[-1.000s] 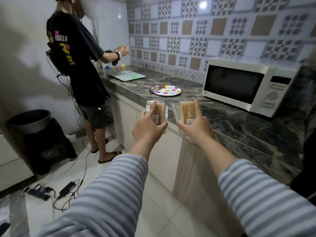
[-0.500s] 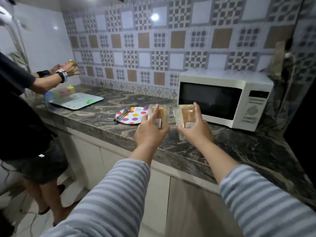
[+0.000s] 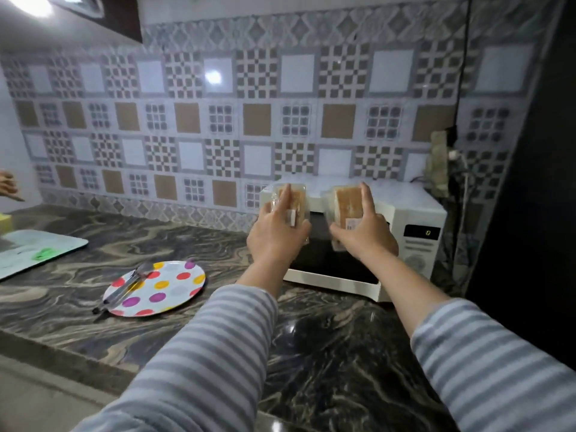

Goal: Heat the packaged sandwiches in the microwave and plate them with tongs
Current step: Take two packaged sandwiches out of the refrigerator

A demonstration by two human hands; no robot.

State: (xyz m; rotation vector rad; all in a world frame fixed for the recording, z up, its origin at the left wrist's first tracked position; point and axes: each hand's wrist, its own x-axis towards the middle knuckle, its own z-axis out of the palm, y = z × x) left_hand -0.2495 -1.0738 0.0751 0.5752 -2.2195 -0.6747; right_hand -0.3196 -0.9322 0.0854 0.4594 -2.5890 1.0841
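Worktop (image 3: 193, 241) of dark swirly stone fills the bottom of the view, and it is much closer now than it was a second ago, when the person stood farther off. That means the walk over is done and the heating step can start. Next biggest is the white microwave (image 3: 414, 219), standing on the worktop by the wall. Its door looks shut, so I think a hand must get free to open it. Then comes the spotty plate (image 3: 174, 285), near the microwave on its left side, with the tongs (image 3: 124, 291) lying on it, not used yet. Smallest are the two packs. The left hand (image 3: 274, 235) has its grip closed around the left sandwich pack (image 3: 296, 204), and the right hand (image 3: 364, 235) has its grip closed around the right sandwich pack (image 3: 346, 204). Both packs are held up in the air, right in front of the microwave door
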